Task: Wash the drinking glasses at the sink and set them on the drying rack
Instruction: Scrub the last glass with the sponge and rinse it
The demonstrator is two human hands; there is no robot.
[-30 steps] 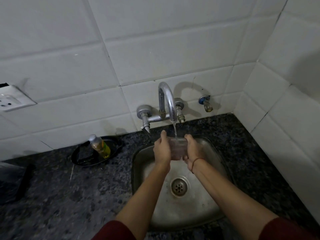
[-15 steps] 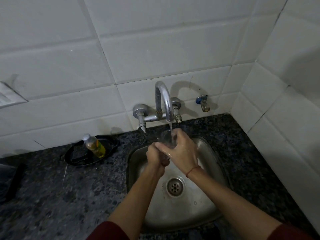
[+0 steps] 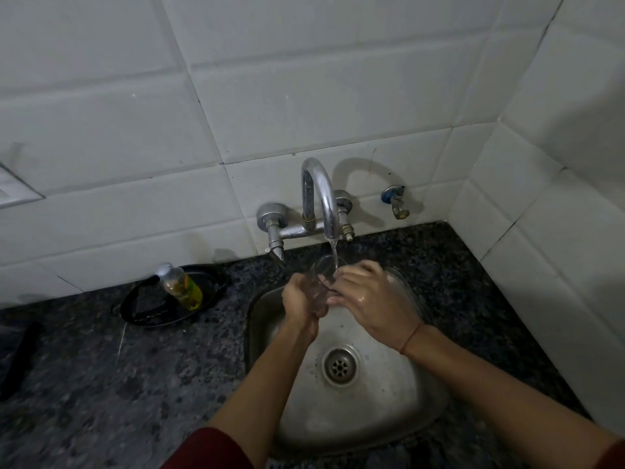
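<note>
One drinking glass [image 3: 321,282] on the go, and only the head view to work from, so here's what it shows. Left hand [image 3: 302,301] is wrapped round the lower body of the glass, fingers curled on it, holding it a bit tipped with the mouth up toward the faucet [image 3: 319,194]. Right hand [image 3: 370,296] sits just beside the left one, fingers bent onto the rim from its side and pinching it as far as I can tell. Its back is shiny wet. Water stream [image 3: 334,253] drops from the spout right above both hands and lands in the mouth of the glass. Both hands hang over the sink [image 3: 252,333], with the drain [image 3: 340,365] below them, nearer the person. Well out past the left hand on the counter [image 3: 101,384], there's a soap bottle [image 3: 181,286] sitting in a black tray [image 3: 135,309]. No drying rack anywhere in view.

Handling-wise, my guess: it's thin clear glass, so light and stiff, but it'll crack if it knocks the steel spout or drops into the basin. Wet and maybe soapy means slippery as anything. I'd take it round the body with a full wrap like the left hand has, not by the rim alone, and carry it low over the basin.
</note>
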